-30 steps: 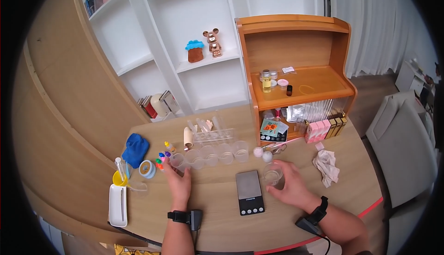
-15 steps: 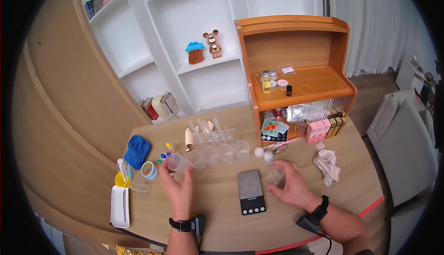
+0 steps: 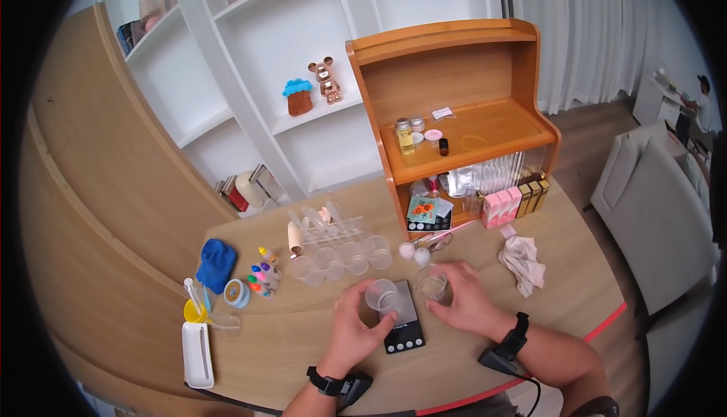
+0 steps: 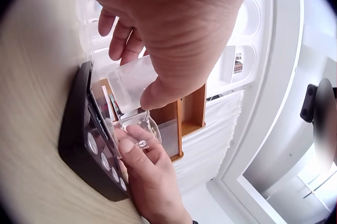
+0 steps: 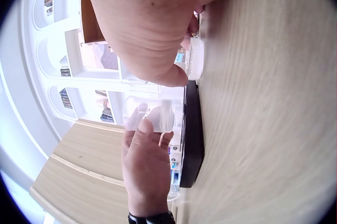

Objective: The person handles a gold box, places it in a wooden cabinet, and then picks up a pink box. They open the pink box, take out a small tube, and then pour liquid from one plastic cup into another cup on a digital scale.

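My left hand (image 3: 354, 331) grips a clear plastic cup (image 3: 381, 296) between thumb and fingers, over the scale's plate; in the left wrist view that cup (image 4: 129, 84) is tilted. The black digital scale (image 3: 405, 336) lies on the table between the hands. My right hand (image 3: 475, 305) holds a second clear cup (image 3: 431, 284) just right of the scale. In the right wrist view, this cup (image 5: 196, 58) is low by the table surface and the left hand's cup (image 5: 150, 114) is above the scale (image 5: 192, 140). Whether the left cup touches the plate, I cannot tell.
Several clear cups (image 3: 329, 263) stand in a row behind, before a rack of tubes (image 3: 333, 233). Small colored bottles (image 3: 261, 285), a blue cloth (image 3: 216, 264) and a white tray (image 3: 198, 355) are left. A wooden shelf (image 3: 454, 161) and crumpled tissue (image 3: 522, 264) are right.
My left hand has taken the leftmost cup from the row and carried it right to the scale. My right hand still holds its cup. The head view has shifted slightly.
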`<action>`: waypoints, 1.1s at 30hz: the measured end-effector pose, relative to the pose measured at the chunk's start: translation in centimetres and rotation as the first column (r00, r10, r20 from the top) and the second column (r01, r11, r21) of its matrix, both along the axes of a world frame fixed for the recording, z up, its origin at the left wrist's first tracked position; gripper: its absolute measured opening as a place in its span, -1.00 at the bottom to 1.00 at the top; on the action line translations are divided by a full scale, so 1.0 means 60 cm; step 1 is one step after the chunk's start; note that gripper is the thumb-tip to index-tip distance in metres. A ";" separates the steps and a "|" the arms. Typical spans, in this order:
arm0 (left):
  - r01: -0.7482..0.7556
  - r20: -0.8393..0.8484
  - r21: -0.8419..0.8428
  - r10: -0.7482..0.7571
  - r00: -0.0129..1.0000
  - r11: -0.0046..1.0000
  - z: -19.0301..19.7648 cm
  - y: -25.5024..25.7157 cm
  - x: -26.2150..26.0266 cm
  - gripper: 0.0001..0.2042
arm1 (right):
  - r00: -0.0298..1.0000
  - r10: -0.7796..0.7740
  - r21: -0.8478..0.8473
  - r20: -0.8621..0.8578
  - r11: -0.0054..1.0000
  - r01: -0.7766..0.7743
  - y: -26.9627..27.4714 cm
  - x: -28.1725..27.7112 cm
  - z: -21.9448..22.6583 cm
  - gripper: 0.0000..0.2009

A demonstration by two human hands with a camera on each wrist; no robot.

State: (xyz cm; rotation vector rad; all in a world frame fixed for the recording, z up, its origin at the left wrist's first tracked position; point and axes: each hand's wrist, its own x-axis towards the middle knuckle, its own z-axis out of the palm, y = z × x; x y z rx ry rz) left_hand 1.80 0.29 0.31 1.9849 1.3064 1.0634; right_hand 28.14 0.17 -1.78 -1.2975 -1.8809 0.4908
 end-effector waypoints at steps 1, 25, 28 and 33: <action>0.001 0.000 -0.003 -0.001 1.000 1.000 0.002 -0.002 0.002 -0.31 | 1.000 -0.011 0.001 0.008 1.000 0.011 0.000 -0.001 0.001 -0.36; 0.002 0.005 0.084 -0.002 1.000 0.996 -0.001 -0.007 0.007 -0.38 | 0.999 -0.018 0.275 0.047 0.961 0.004 -0.010 -0.023 0.048 -0.29; -0.017 0.021 0.104 0.015 1.000 0.994 -0.002 -0.009 0.006 -0.37 | 0.997 -0.024 0.284 0.069 0.959 0.003 -0.011 -0.026 0.049 -0.28; 0.013 0.005 0.080 -0.014 1.000 0.997 0.006 -0.010 0.005 -0.39 | 0.989 -0.051 0.296 0.139 0.955 0.008 -0.016 -0.028 0.055 -0.28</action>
